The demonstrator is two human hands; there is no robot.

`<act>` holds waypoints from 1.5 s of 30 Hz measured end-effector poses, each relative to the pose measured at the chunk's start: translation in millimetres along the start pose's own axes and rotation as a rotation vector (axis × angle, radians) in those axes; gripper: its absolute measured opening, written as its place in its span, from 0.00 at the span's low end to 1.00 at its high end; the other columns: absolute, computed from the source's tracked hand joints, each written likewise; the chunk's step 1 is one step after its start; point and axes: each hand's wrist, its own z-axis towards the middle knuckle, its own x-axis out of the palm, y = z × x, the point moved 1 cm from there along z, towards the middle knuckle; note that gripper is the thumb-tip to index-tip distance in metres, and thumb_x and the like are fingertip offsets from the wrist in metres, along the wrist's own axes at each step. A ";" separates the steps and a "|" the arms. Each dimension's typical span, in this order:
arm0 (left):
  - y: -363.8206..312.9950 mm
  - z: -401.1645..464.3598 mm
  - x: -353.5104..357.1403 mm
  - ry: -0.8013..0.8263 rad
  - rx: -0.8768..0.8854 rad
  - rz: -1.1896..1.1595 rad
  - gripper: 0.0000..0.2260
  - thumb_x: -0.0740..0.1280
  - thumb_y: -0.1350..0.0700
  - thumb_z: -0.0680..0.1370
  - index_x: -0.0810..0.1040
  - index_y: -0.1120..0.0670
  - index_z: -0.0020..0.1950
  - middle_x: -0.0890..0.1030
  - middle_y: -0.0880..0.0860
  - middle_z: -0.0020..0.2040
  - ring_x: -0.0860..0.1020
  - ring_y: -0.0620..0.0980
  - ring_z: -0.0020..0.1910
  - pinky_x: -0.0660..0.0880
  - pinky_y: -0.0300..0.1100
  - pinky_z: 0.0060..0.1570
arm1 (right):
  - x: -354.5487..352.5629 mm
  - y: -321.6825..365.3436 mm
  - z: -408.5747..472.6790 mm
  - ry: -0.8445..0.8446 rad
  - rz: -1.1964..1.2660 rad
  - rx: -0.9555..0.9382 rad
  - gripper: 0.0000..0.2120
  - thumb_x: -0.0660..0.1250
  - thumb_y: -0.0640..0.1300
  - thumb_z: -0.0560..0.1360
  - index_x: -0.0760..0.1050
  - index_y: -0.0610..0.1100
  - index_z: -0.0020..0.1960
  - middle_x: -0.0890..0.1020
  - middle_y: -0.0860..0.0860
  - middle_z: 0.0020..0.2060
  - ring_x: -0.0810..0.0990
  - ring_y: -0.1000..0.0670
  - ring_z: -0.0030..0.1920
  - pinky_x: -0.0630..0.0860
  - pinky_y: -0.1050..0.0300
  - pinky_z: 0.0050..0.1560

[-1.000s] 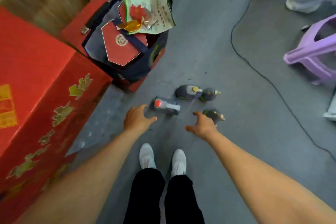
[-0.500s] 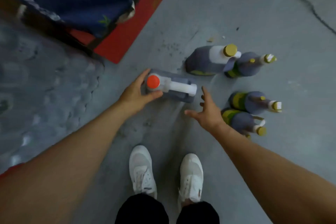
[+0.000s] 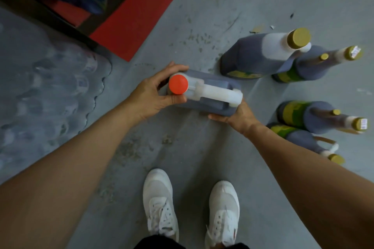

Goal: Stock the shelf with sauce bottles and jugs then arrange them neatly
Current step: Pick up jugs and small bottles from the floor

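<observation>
Head view is looking straight down at a grey concrete floor (image 3: 202,16), where a person is bending over a dark sauce jug (image 3: 204,95) with an orange cap (image 3: 178,84) and a white handle (image 3: 219,93). The left hand (image 3: 150,97) is gripping the cap end, thumb and fingers curled round the jug's shoulder. The right hand (image 3: 240,118) is cupping the far lower corner, fingers wrapped underneath and mostly hidden. The jug is standing on the floor between the hands, just ahead of the white sneakers (image 3: 159,206). To the right, a larger gold-capped jug (image 3: 253,56) and three green-labelled sauce bottles (image 3: 307,117) are waiting near it. The pickup step looks to be underway; no shelf is showing. Next, both hands are probably going to need an even lift, keeping the heavy jug level while carrying it to the shelf.
</observation>
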 end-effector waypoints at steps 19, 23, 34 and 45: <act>2.4 -28.6 0.8 -0.174 -0.371 -0.378 0.21 0.70 0.42 0.67 0.79 0.43 0.60 0.83 0.43 0.56 0.79 0.43 0.55 0.76 0.49 0.59 | 16.2 2.6 -50.4 0.172 0.446 0.149 0.44 0.85 0.43 0.57 0.73 0.49 0.70 0.83 0.53 0.60 0.81 0.52 0.61 0.81 0.57 0.57; 3.6 -79.9 16.8 -0.208 -0.509 -0.437 0.26 0.70 0.39 0.65 0.80 0.44 0.61 0.84 0.43 0.54 0.80 0.43 0.52 0.76 0.40 0.48 | 38.4 -4.4 -115.8 0.247 0.585 0.327 0.41 0.83 0.44 0.60 0.72 0.51 0.71 0.83 0.48 0.60 0.83 0.43 0.59 0.82 0.48 0.47; -89.4 -179.9 38.0 -0.162 -0.585 -0.424 0.20 0.72 0.39 0.69 0.82 0.47 0.57 0.85 0.47 0.53 0.83 0.45 0.52 0.78 0.39 0.49 | 15.8 47.1 -278.2 0.200 0.579 0.555 0.30 0.80 0.47 0.62 0.77 0.52 0.63 0.84 0.48 0.59 0.84 0.44 0.57 0.82 0.38 0.54; -235.9 -278.7 -1.4 -0.339 -0.468 -0.482 0.11 0.69 0.45 0.78 0.79 0.47 0.58 0.83 0.48 0.55 0.82 0.40 0.47 0.79 0.36 0.44 | -47.4 186.5 -362.8 0.308 0.440 0.410 0.30 0.81 0.50 0.63 0.76 0.57 0.63 0.85 0.53 0.56 0.84 0.48 0.56 0.83 0.45 0.46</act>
